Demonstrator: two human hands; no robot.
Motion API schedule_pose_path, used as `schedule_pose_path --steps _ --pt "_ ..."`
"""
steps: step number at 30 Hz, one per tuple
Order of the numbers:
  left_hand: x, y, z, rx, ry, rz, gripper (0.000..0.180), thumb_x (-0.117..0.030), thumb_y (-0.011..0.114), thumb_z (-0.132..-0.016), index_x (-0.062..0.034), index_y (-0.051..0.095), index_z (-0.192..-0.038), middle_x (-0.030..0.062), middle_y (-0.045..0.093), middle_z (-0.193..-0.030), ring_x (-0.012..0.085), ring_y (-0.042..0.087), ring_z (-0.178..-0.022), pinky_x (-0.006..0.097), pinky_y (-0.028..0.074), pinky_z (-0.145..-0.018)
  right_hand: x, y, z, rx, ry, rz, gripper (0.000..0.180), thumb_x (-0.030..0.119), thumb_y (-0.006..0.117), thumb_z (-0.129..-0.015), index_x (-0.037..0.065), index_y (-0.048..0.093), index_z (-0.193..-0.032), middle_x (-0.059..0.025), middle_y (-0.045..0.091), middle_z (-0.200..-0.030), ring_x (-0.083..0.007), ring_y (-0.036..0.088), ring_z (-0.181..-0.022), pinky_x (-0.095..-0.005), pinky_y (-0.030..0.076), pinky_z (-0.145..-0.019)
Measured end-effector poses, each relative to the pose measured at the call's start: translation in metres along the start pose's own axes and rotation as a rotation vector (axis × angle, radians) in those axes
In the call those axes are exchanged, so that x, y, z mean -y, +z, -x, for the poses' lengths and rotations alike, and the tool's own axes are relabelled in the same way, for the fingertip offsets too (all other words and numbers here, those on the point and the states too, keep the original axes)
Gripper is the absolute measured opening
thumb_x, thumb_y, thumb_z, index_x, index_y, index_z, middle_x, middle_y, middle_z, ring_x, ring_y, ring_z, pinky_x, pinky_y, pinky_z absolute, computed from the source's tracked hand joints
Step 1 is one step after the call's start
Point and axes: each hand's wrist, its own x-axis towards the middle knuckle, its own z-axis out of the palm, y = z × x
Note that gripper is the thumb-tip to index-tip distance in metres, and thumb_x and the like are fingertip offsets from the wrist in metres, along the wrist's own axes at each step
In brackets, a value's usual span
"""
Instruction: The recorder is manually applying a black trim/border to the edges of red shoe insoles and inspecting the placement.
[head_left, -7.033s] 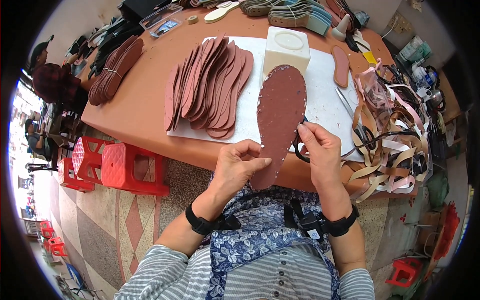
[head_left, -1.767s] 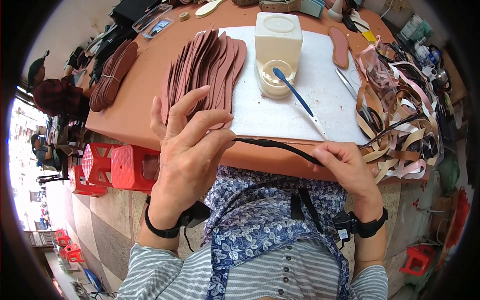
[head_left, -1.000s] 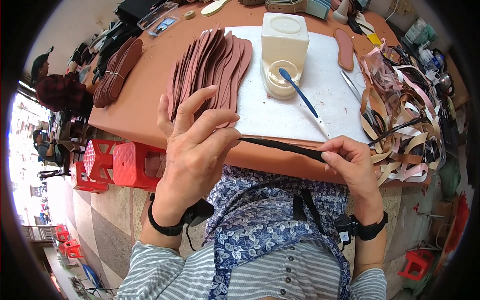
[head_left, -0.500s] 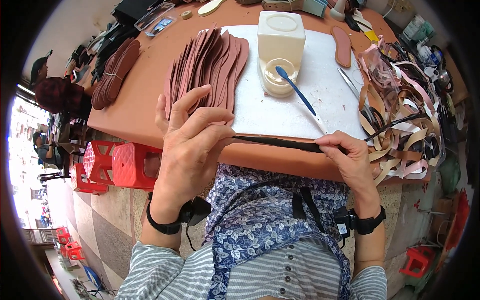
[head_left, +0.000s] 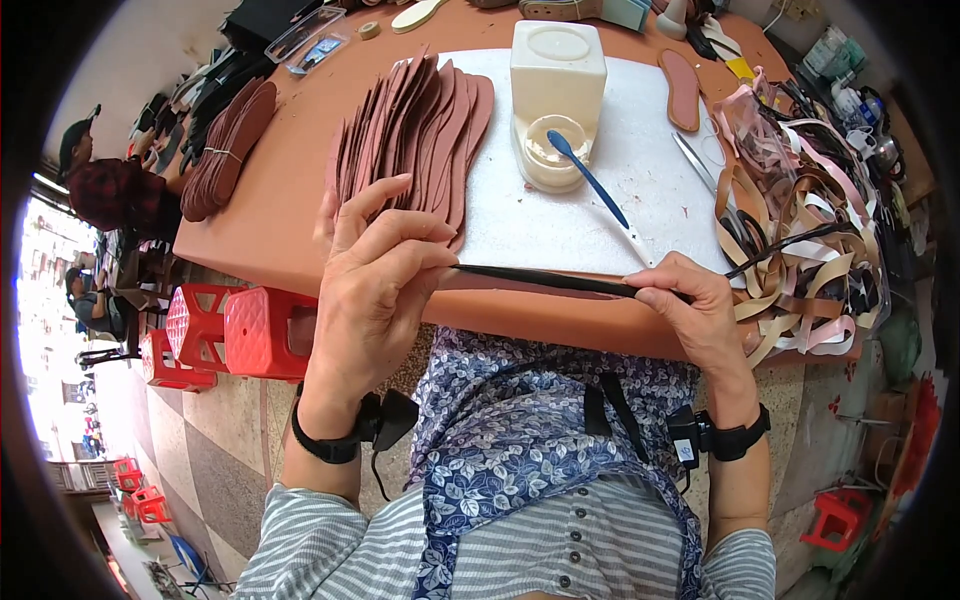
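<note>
Co-worker [head_left: 105, 185]: a person in a dark plaid top was at the far left, beside the orange-brown table [head_left: 270, 225].
Tied bundle [head_left: 228, 155]: brown sole-shaped pieces, bound by a pale band, lay on the table's left part.
Stools [head_left: 262, 335]: red plastic, standing near the table's left side.
Left hand [head_left: 365, 290]: thumb and index finger were pinched on the left end of a black strip [head_left: 560, 280]; the other fingers were raised and spread.
Loose pile [head_left: 412, 150]: reddish-brown sole-shaped pieces overlapped on the white board [head_left: 500, 230], just beyond that hand.
Strip: it ran nearly straight between both hands, at the table's near edge, with a narrow reddish-brown piece [head_left: 545, 291] just below it; whether they were joined could not be told.
Container [head_left: 558, 85]: cream, square-bodied, its round mouth facing the near side.
Brush [head_left: 600, 192]: its blue head rested in that mouth; its white end reached near the right hand [head_left: 695, 305].
Single sole [head_left: 682, 90]: pinkish-brown, at the board's far right.
Right hand: thumb and index finger gripped the strip's right end, the others curled.
Scissors [head_left: 697, 163]: blades on the board, handles beside the ribbons.
Ribbons [head_left: 800, 305]: tan, pink, white and black, heaped at the table's right.
</note>
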Motion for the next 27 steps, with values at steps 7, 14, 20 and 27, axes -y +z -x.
schedule_pose_path --steps 7,14,20,27 --pt "0.003 0.004 0.002 -0.009 -0.007 0.077 0.008 -0.003 0.072 -0.077 -0.0087 0.07 -0.083 0.0005 0.068 -0.101 0.0297 0.051 -0.125 0.052 0.021 -0.112 0.007 0.002 -0.001 -0.018 -0.078 0.118 0.017 0.0 0.072 -0.082 0.003 0.076 -0.099 -0.0013 0.057 -0.073 -0.0088 0.051 -0.066 -0.023 0.039 -0.06" --pt "0.007 0.008 0.004 -0.025 -0.018 0.166 0.01 -0.001 0.072 -0.076 -0.0072 0.07 -0.083 0.0016 0.068 -0.1 0.0309 0.052 -0.123 0.049 0.028 -0.108 0.017 0.004 -0.002 -0.04 -0.13 0.259 0.015 0.0 0.072 -0.082 0.0 0.074 -0.097 -0.0047 0.057 -0.072 -0.012 0.052 -0.064 -0.0258 0.039 -0.057" --pt "0.005 0.007 0.002 0.055 0.003 0.111 0.014 0.0 0.073 -0.073 -0.0075 0.071 -0.085 0.0033 0.068 -0.101 0.0327 0.052 -0.123 0.044 0.039 -0.104 0.021 0.0 -0.001 -0.055 -0.149 0.288 0.009 -0.001 0.069 -0.083 -0.004 0.07 -0.092 -0.0074 0.057 -0.072 -0.0143 0.053 -0.063 -0.0274 0.039 -0.058" --pt "0.0 0.009 0.002 0.199 0.009 0.083 0.009 -0.009 0.075 -0.077 -0.0093 0.072 -0.085 -0.0005 0.067 -0.101 0.0268 0.052 -0.125 0.053 0.021 -0.114 0.036 -0.001 -0.005 -0.011 -0.162 0.314 0.007 -0.001 0.067 -0.084 -0.005 0.068 -0.09 -0.0079 0.056 -0.071 -0.0151 0.051 -0.061 -0.028 0.038 -0.057"
